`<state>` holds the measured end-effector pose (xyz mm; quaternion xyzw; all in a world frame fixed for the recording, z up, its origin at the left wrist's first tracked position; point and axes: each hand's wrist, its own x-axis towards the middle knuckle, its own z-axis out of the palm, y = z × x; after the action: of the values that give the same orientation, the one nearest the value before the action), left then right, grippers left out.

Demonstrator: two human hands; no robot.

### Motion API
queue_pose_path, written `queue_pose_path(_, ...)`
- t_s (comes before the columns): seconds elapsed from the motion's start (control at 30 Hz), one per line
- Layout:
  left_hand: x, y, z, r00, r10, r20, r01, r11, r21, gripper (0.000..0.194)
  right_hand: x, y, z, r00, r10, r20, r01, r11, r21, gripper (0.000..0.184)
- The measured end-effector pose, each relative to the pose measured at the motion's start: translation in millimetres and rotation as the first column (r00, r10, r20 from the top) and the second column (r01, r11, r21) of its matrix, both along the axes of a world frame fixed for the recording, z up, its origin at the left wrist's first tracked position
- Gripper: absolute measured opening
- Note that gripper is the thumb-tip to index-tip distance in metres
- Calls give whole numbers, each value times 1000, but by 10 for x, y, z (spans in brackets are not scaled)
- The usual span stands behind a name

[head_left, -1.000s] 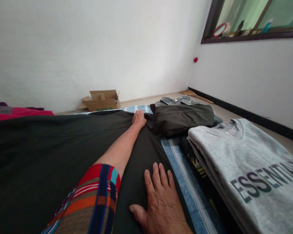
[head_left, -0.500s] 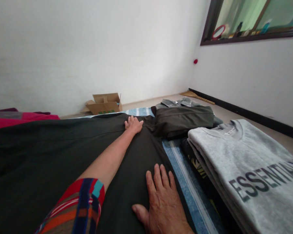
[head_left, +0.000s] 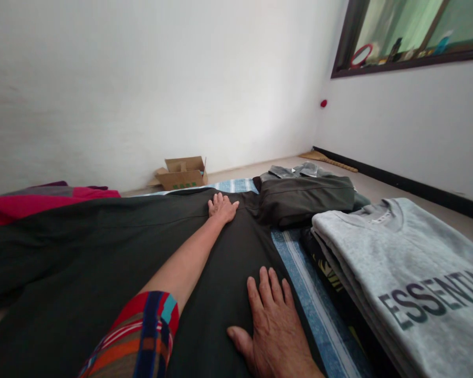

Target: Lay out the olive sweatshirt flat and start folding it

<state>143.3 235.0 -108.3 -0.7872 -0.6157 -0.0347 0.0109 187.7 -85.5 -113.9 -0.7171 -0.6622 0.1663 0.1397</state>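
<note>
A large dark garment (head_left: 114, 252) is spread out flat in front of me, a few soft creases and a seam showing; its exact kind is unclear. My left hand (head_left: 223, 208) reaches far across it and rests palm down near its far edge, fingers a little apart. Closer to me, my right hand (head_left: 275, 320) lies flat on the same cloth, fingers spread and thumb out to the left, beside the right edge. Neither hand grips anything.
Right of the garment, a folded grey T-shirt (head_left: 429, 252) with black lettering tops a stack. Folded dark clothes (head_left: 307, 199) lie behind it. Beneath is a blue striped sheet (head_left: 299, 273). Pink cloth (head_left: 51, 202) lies far left; an open cardboard box (head_left: 185, 176) stands by the wall.
The whole view has shifted slightly, so everything appears a little further right and lower. Both hands keep their places on the dark garment.
</note>
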Motion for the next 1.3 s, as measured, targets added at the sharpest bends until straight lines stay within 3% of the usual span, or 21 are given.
queue_pose_path(0.23, -156, 18, -40, 1000, 22, -2, -22, 996, -88, 75, -14, -54, 2, 1000, 10, 17, -10, 1000, -1, 81)
queue_pose_path(0.67, -177, -9, 3, 1000, -12, 3, 12, 998, -67, 67, -18, 14, 39, 1000, 4, -20, -5, 1000, -25, 81)
queue_pose_path(0.83, -41, -152, 47, 999, -45, 14, 45, 999, 22, 60, -12, 14, 52, 999, 11, -33, -12, 1000, -17, 83)
queue_pose_path(1.13, 157, -479, -84, 990, -139, 2, 139, 985, -104, 66, -19, -2, 3, 1000, 4, -25, -4, 1000, 12, 83)
queue_pose_path(1.3, 166, -622, -22, 993, -117, -7, 116, 990, -77, 64, -16, 5, -14, 1000, 13, -6, -13, 999, 40, 80)
